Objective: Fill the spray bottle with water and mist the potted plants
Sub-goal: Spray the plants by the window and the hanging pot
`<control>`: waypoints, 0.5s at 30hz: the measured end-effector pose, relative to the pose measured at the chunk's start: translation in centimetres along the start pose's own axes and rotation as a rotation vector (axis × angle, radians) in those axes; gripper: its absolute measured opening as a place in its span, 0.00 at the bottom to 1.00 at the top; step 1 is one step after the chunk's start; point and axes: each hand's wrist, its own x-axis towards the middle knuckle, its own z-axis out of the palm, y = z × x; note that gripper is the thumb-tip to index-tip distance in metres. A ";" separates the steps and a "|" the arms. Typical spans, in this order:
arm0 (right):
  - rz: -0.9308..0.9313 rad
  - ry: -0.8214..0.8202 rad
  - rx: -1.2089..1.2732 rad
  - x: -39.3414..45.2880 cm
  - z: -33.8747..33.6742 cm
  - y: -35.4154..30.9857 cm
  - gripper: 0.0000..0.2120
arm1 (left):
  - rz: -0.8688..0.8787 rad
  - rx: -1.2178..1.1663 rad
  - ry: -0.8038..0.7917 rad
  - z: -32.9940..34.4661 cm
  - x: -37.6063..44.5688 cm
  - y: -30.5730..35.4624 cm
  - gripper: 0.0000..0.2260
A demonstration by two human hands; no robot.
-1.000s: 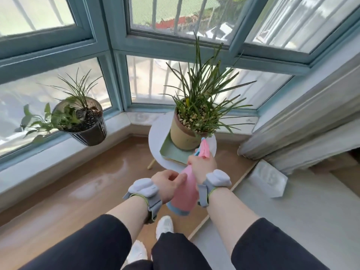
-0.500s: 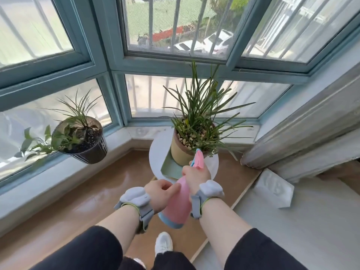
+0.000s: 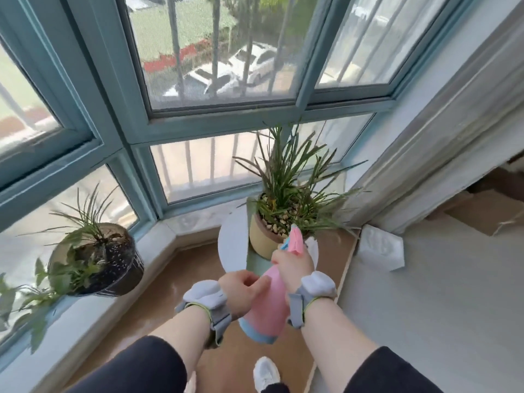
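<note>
A pink spray bottle [image 3: 269, 304] with a blue base and a pink-and-blue nozzle is held tilted, its nozzle toward a grassy plant in a tan pot [image 3: 262, 236]. My right hand [image 3: 295, 265] grips the bottle's neck at the trigger. My left hand [image 3: 241, 290] rests its fingers against the bottle's left side. The tan pot stands on a green tray on a small round white table [image 3: 232, 245]. A second plant in a dark pot [image 3: 124, 276] sits on the window ledge at the left.
Blue-framed bay windows [image 3: 119, 117] with bars close off the front and left. A marble ledge [image 3: 158, 251] runs under them. A curtain [image 3: 411, 165] hangs at the right, with a white foam block [image 3: 380, 248] on the floor beside it. My white shoe [image 3: 265, 373] is below.
My view has tilted up, so the plants and hands sit lower in the frame. Both hands keep the same hold on the bottle, still pointed at the tan pot.
</note>
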 end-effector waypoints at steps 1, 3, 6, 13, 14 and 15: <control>-0.013 0.026 0.022 -0.4 0.3 -0.4 0.15 | 0.022 0.021 -0.013 -1.0 0.2 -0.1 0.16; -0.021 0.085 0.074 -1.5 1.1 -1.5 0.12 | 0.064 0.048 -0.055 -2.8 0.7 -0.4 0.17; -0.034 0.102 0.059 -2.2 1.4 -3.1 0.13 | 0.104 0.017 -0.062 -4.6 1.0 -0.4 0.17; -0.007 0.088 -0.147 -2.4 1.5 -7.4 0.04 | 0.167 -0.026 -0.028 -7.3 1.4 0.1 0.17; -0.025 0.060 -0.196 -2.3 1.5 -7.8 0.04 | 0.166 -0.027 -0.024 -7.4 1.4 0.2 0.17; -0.041 0.043 -0.245 -2.1 1.5 -8.3 0.04 | 0.169 -0.025 -0.022 -7.7 1.5 0.3 0.17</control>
